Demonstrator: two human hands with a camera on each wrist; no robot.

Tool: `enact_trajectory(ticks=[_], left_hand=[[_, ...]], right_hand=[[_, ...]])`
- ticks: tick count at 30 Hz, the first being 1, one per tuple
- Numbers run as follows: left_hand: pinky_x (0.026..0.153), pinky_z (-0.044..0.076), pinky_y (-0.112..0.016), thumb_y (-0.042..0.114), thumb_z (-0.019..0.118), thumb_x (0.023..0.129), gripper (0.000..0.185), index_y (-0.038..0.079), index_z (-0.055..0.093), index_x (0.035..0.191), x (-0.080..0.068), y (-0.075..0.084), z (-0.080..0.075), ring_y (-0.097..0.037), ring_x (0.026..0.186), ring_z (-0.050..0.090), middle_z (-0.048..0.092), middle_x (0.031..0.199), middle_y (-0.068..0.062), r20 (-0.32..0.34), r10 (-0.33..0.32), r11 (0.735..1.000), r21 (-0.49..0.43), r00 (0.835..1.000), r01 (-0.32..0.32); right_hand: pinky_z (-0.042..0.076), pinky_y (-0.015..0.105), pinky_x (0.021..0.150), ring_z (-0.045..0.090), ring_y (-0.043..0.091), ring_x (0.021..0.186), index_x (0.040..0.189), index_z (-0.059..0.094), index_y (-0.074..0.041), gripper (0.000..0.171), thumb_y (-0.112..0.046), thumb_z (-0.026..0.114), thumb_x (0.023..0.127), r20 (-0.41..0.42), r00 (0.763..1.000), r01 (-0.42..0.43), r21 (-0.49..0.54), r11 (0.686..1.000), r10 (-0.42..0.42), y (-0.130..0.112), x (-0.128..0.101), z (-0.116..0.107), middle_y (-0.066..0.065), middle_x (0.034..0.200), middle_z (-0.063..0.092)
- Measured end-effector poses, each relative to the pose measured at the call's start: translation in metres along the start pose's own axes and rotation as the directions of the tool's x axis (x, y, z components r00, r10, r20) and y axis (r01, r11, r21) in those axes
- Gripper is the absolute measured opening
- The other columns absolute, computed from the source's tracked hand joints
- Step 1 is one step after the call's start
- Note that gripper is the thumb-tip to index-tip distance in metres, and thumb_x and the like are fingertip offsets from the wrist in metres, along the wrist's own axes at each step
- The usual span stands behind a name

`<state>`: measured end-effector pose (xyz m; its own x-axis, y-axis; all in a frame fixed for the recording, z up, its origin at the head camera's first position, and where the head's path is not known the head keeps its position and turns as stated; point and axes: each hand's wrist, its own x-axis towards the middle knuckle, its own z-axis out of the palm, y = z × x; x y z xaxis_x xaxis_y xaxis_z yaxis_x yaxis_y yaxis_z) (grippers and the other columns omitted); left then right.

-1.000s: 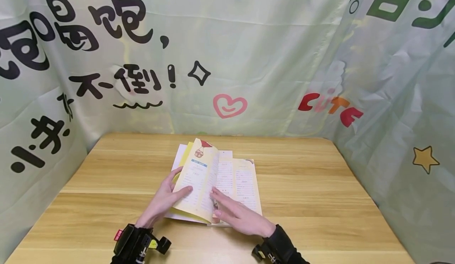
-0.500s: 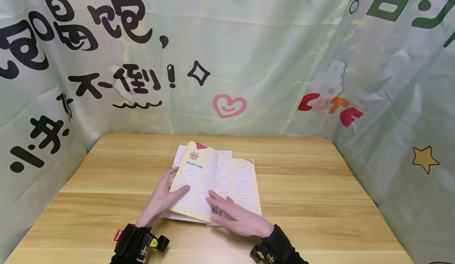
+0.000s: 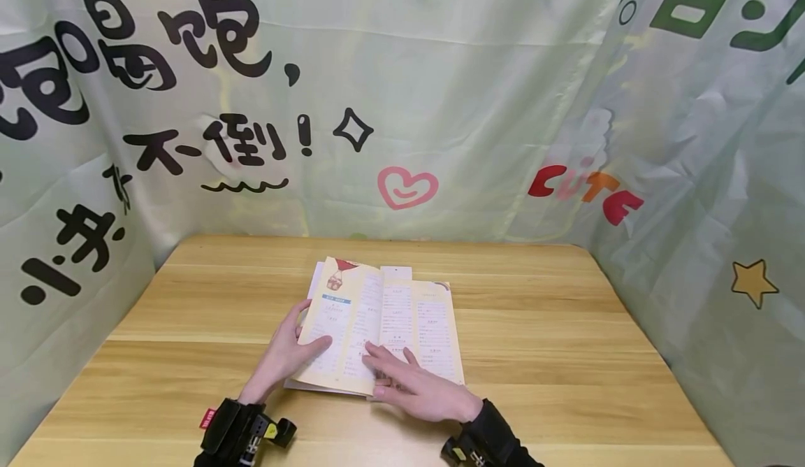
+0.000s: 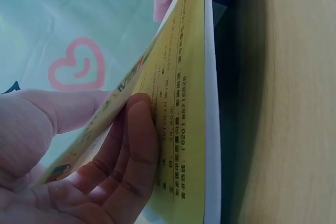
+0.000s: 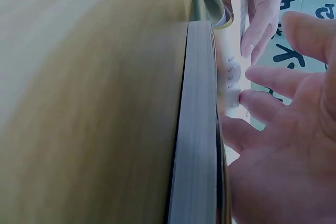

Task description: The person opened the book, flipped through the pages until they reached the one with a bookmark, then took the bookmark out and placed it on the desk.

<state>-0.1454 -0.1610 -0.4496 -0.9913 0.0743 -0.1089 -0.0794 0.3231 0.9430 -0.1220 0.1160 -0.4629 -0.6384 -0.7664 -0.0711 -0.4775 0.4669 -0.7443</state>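
An open book point(image 3: 432, 327) lies on the wooden table, with printed text on its cream pages. A red balloon picture is at the top of the left page point(image 3: 344, 320). My left hand point(image 3: 283, 356) holds that page's outer edge, thumb on top and fingers beneath. In the left wrist view, these fingers sit between the held leaf point(image 4: 113, 103) and a yellow leaf point(image 4: 181, 129) with print. My right hand point(image 3: 423, 386) rests near the spine with fingers extended, touching the pages. The thick page block point(image 5: 197, 129) shows beside it in the right wrist view.
The wooden table point(image 3: 566, 355) extends around the book on all sides. Behind and at both sides hangs a pale green cloth point(image 3: 478, 103) with lettering, a pink heart and a star. Each wrist wears a black camera strap point(image 3: 235, 432).
The left page has come down leftward and lies flatter, with my left hand still holding its edge. My right hand has slid slightly left and down along the spine.
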Motion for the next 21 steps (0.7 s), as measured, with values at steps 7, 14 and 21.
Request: enact_trajectory(ticks=[7,14,21], left_hand=[[0.063,0.06,-0.031,0.006,0.075,0.086,0.086,-0.002,0.024,0.155,0.0001,-0.0032,-0.0003,-0.025,0.079,0.073,0.07,0.108,-0.028,-0.009,0.0,0.997,0.074,1.0,0.001],[0.066,0.058,-0.031,0.011,0.076,0.086,0.088,-0.001,0.023,0.156,-0.0013,-0.0035,-0.0016,-0.024,0.085,0.071,0.068,0.114,-0.029,-0.012,-0.026,0.985,0.172,1.0,0.028],[0.073,0.059,-0.037,0.015,0.077,0.085,0.091,0.0,0.022,0.156,-0.0009,-0.0068,-0.0019,-0.03,0.095,0.07,0.064,0.121,-0.031,-0.026,-0.041,0.965,0.258,0.999,0.046]], right_hand=[[0.003,0.067,0.125,0.015,0.021,0.158,0.159,0.031,-0.019,0.061,-0.049,0.041,0.106,-0.009,1.0,0.004,-0.015,1.0,-0.004,-0.0001,0.0011,0.0014,-0.002,0.171,0.016],[0.002,0.066,0.126,0.016,0.023,0.158,0.159,0.031,-0.019,0.062,-0.049,0.04,0.106,0.002,1.0,-0.005,-0.021,1.0,0.005,-0.0005,0.0015,0.0014,-0.001,0.17,0.018],[0.002,0.065,0.126,0.016,0.023,0.158,0.158,0.033,-0.017,0.06,-0.047,0.04,0.106,0.008,1.0,-0.024,-0.032,0.999,0.024,-0.0013,0.0014,0.0024,-0.002,0.17,0.021]])
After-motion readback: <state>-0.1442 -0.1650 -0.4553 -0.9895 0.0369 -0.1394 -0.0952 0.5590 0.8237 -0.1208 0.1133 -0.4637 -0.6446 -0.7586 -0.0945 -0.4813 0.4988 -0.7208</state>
